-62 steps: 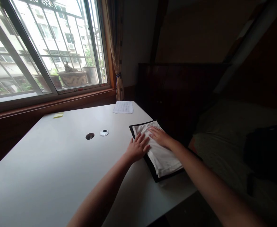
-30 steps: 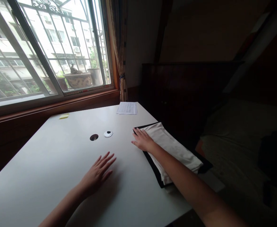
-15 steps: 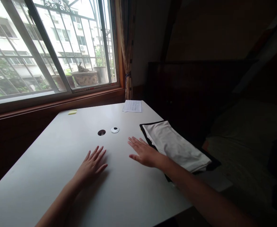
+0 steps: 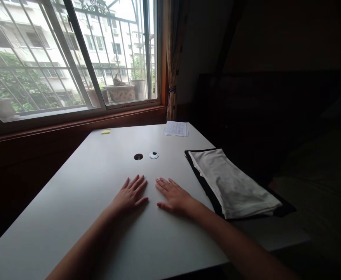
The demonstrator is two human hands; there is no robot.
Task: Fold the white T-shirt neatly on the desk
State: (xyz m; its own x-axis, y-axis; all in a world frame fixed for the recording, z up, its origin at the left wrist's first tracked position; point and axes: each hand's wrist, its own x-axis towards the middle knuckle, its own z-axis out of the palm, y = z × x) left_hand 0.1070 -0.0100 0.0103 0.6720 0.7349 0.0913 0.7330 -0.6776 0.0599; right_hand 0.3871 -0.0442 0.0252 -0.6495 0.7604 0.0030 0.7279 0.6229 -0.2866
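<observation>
My two bare hands lie palm down on the white table [image 4: 80, 186], fingers spread, holding nothing.
Ahead of my left hand [image 4: 131, 194] and right hand [image 4: 174, 196] are a round hole [image 4: 138, 156] and a pale disc [image 4: 153, 155] with a dark spot; farther off lie printed papers [image 4: 176, 128] and a yellow note [image 4: 105, 132], below the barred window [image 4: 120, 50]. The folded white cloth [image 4: 234, 182] rests on black cloth [image 4: 285, 209] at the table's right side, my right forearm just beside its near corner. Its long axis slants from the far left toward me and rightward. It looks soft, matte and lightly wrinkled, a roughly rectangular strip, against the smooth, faintly shiny tabletop.
</observation>
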